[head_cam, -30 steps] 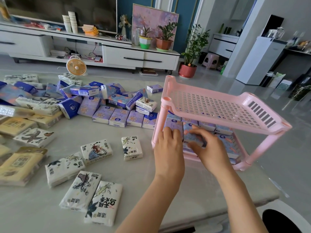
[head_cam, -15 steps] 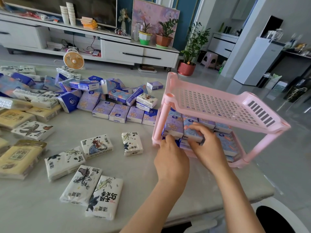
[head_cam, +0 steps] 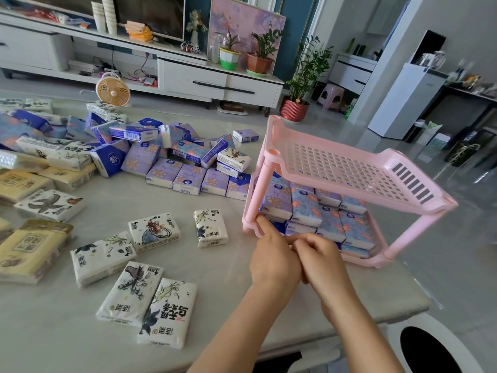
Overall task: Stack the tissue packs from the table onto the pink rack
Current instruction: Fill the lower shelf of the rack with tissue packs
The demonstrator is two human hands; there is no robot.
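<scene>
A two-tier pink rack stands at the right end of the table. Its top shelf is bare. The lower shelf holds several purple and blue tissue packs, stacked in layers. My left hand is just in front of the rack, its index finger straight and touching the lower front rim near the left post. Beside it, touching it, my right hand has loosely curled fingers and holds nothing. A heap of purple packs lies left of the rack.
White printed packs lie scattered on the grey table in front of me, and yellow packs lie at the far left. A small orange fan stands at the back edge. A white round stool is below the table's front right corner.
Both hands have drawn back out of the lower shelf toward me. The packs they were pressing now sit on the shelf, and the hands have come together at its front rim.
</scene>
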